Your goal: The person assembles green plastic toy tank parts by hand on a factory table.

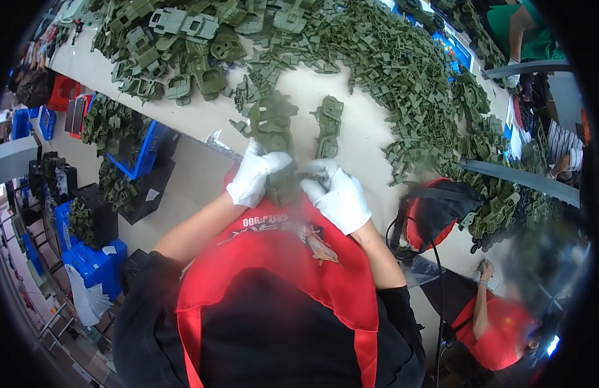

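My left hand [255, 174], in a white glove, is closed round a long olive-green moulded plastic part [272, 126]. It is held upright in front of my red apron, and its lower end is blurred. Beside it my right hand [341, 197], also gloved in white, has finger and thumb pinched on a small dark green plastic piece [312, 176], mostly hidden by the fingers. Just beyond the right fingertips, another green plastic part [328, 123] with an open frame lies on the pale table [370, 123].
Larger green plastic parts [183, 26] are heaped at the far left, and small green pieces [403, 84] spread across the far and right side. A black-and-red bag [435, 210] sits at the right. Blue crates [141, 152] stand left, below the table edge. A person in red [496, 330] works at lower right.
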{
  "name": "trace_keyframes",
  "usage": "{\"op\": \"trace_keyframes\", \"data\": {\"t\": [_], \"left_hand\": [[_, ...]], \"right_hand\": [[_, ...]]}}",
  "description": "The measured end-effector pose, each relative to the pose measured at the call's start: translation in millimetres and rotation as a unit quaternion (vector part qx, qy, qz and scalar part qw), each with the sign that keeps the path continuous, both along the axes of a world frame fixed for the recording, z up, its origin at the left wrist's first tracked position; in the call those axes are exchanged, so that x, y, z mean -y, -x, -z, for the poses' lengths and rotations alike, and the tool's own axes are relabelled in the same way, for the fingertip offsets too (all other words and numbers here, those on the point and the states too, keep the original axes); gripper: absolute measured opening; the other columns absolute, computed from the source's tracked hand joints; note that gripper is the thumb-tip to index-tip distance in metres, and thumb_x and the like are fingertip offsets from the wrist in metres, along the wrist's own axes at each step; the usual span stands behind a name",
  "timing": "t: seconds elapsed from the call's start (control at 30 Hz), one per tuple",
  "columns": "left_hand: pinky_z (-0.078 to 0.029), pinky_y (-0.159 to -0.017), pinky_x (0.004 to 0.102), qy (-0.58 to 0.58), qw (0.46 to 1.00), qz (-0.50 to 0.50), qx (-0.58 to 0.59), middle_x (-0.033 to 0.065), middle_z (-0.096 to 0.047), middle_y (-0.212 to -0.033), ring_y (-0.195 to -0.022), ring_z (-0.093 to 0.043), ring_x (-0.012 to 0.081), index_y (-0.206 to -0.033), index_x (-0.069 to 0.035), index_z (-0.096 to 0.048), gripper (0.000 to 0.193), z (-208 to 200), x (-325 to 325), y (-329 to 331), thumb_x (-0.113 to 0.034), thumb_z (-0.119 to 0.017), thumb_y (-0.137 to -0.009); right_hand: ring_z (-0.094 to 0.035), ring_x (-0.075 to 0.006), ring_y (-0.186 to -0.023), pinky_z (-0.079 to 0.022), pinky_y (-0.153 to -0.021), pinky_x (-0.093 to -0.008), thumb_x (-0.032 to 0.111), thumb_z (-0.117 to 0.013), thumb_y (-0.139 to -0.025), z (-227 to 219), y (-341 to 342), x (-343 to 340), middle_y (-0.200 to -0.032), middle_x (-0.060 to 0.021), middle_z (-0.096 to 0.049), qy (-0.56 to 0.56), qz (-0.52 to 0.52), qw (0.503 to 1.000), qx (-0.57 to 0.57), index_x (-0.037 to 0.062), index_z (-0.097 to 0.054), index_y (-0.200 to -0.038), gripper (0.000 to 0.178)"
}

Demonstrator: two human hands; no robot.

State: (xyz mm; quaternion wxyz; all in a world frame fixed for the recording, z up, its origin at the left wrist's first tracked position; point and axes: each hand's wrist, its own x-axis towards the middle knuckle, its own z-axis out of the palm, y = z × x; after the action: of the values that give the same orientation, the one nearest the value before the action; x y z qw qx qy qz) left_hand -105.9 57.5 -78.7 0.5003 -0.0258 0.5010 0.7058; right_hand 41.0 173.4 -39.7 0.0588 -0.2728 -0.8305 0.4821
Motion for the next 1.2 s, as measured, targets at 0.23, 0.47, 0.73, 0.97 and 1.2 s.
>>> {"op": "trace_keyframes", "data": {"t": [0.23, 0.47, 0.73, 0.97, 1.2], "left_hand": [[-0.054, -0.077, 0.0341, 0.074, 0.996, 0.002, -0.057, 0.0089, -0.064, -0.097, -0.087, -0.064, 0.0212, -0.113, -0.002, -0.055, 0.036, -20, 10, -13, 0.006, -0.059, -0.078], [-0.053, -0.08, 0.0333, 0.081, 0.988, 0.042, -0.124, 0.0097, -0.063, -0.098, -0.088, -0.063, 0.0198, -0.115, -0.001, -0.054, 0.035, -22, 26, -17, 0.005, -0.055, -0.08], [-0.048, -0.077, 0.0283, 0.049, 0.984, 0.06, -0.158, 0.0032, -0.064, -0.099, -0.087, -0.058, 0.0126, -0.109, -0.003, -0.062, 0.026, -20, 30, -19, -0.007, -0.062, -0.083], [-0.048, -0.078, 0.0297, -0.002, 0.992, 0.084, -0.095, 0.0029, -0.062, -0.1, -0.089, -0.057, 0.0135, -0.111, -0.003, -0.059, 0.029, -18, 32, -15, -0.004, -0.062, -0.082], [-0.049, -0.085, 0.0338, 0.023, 0.989, 0.112, -0.091, 0.0075, -0.062, -0.102, -0.094, -0.06, 0.0198, -0.119, -0.002, -0.052, 0.047, -19, 28, -14, -0.002, -0.064, -0.074]], "right_hand": [[-0.065, -0.0304, -0.057, -0.053, -0.058, -0.0381, 0.017, -0.07, -0.08, -9, -1, 33, -0.063, -0.0144, -0.064, -0.058, 0.097, 0.993, 0.036, 0.0041, -0.06, -0.086, 0.017], [-0.065, -0.0329, -0.062, -0.053, -0.06, -0.0413, 0.02, -0.069, -0.079, -18, 3, 45, -0.071, -0.0133, -0.065, -0.141, 0.081, 0.985, 0.06, 0.0069, -0.06, -0.086, 0.017], [-0.064, -0.0321, -0.077, -0.05, -0.067, -0.0441, 0.023, -0.068, -0.076, -15, -3, 41, -0.087, -0.0108, -0.064, -0.13, -0.043, 0.986, 0.098, 0.011, -0.055, -0.1, 0.03], [-0.063, -0.0329, -0.074, -0.05, -0.063, -0.0444, 0.025, -0.067, -0.081, -5, -3, 44, -0.086, -0.0102, -0.063, -0.154, -0.059, 0.978, 0.125, 0.0115, -0.057, -0.097, 0.023], [-0.065, -0.0339, -0.065, -0.052, -0.06, -0.0456, 0.018, -0.064, -0.084, -3, 2, 48, -0.074, -0.0128, -0.064, -0.202, -0.101, 0.964, 0.14, 0.0108, -0.057, -0.088, 0.01]]}}
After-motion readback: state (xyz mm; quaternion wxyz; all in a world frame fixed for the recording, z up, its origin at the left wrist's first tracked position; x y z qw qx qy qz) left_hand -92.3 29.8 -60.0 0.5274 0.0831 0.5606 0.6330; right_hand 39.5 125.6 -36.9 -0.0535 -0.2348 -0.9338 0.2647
